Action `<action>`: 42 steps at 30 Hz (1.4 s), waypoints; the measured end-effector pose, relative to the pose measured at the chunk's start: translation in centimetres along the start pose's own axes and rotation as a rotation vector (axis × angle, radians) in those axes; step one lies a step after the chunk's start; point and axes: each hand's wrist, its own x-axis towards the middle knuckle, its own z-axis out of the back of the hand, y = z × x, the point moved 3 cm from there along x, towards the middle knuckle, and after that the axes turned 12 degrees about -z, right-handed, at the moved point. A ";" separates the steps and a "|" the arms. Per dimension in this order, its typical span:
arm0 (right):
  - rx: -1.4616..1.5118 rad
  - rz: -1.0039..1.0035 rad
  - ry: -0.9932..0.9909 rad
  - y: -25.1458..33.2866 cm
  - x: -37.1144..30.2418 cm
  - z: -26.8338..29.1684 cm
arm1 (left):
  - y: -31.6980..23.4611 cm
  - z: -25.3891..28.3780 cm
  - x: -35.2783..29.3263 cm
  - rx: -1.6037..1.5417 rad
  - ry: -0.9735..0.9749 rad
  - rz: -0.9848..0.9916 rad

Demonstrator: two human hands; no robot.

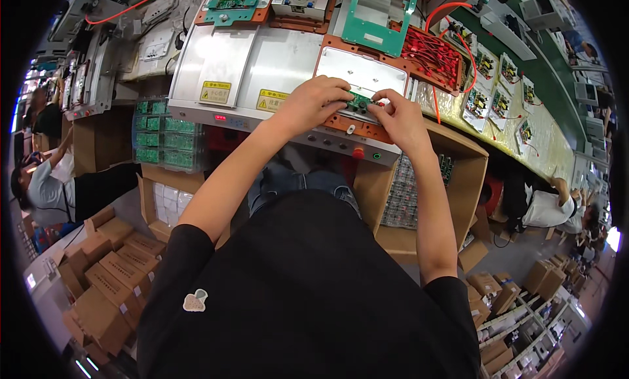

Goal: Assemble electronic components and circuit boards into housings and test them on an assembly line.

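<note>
Circuit board [359, 103], small and green, sits over the orange-framed fixture [339, 122] at the front of the silver machine [278, 58]; the left hand [313, 105] has its grip closed on its left end, the right hand [404, 122] on its right.

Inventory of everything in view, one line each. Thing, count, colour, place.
circuit board: 1, green, between the hands
fixture: 1, orange-brown, under the board
machine: 1, silver, under the fixture
warning stickers: at least 2, yellow, machine's left side
button: 1, red, machine's front
wires: many, red, beyond right hand
clear trays: several, green boards inside, left of machine
open carton: 1, brown, below machine, right
bench: 1, yellowish, right
closed cartons: many, brown, floor
co-workers: several, edges, blurred
left hand: 1, bare, board's left end
right hand: 1, bare, board's right end
</note>
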 end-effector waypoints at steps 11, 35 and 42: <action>-0.200 0.123 -0.072 -0.6 0.5 0.2 | -1.6 0.0 -0.4 0.140 0.027 -0.081; -0.009 0.816 -0.668 4.3 -4.1 5.0 | -5.9 -5.1 -4.4 0.278 -0.359 0.058; -0.069 0.792 -0.544 -0.5 -6.6 -2.8 | -7.4 -3.3 -6.2 0.297 -0.340 0.033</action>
